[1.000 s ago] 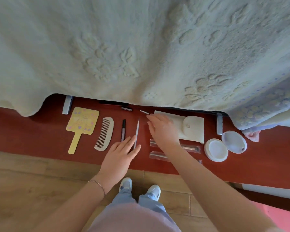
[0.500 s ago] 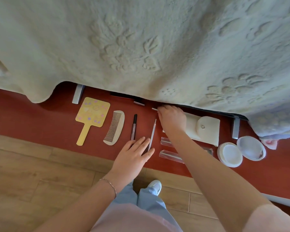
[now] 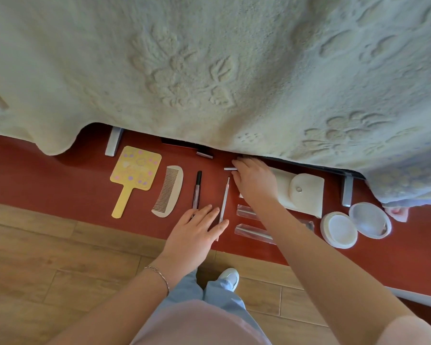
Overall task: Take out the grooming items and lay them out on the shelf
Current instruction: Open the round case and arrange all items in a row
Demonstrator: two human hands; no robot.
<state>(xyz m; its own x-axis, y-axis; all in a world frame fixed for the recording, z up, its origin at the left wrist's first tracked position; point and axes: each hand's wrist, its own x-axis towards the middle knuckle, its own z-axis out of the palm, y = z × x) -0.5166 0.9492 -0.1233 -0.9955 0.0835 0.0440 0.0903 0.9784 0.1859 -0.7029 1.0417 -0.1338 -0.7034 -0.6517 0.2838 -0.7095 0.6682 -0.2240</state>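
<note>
On a red shelf (image 3: 47, 175), the left hand (image 3: 197, 232) rests flat on a thin tool (image 3: 225, 197) while the right hand (image 3: 255, 181) pinches a small metal piece (image 3: 228, 168).

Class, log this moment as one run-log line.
left hand: flat on thin tool | right hand: pinching small metal piece | shelf: mirror, comb, pen laid

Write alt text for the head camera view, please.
A person's right hand touches a small metal piece on a red shelf, while the left hand rests flat beside a hand mirror, comb and pen.
</note>
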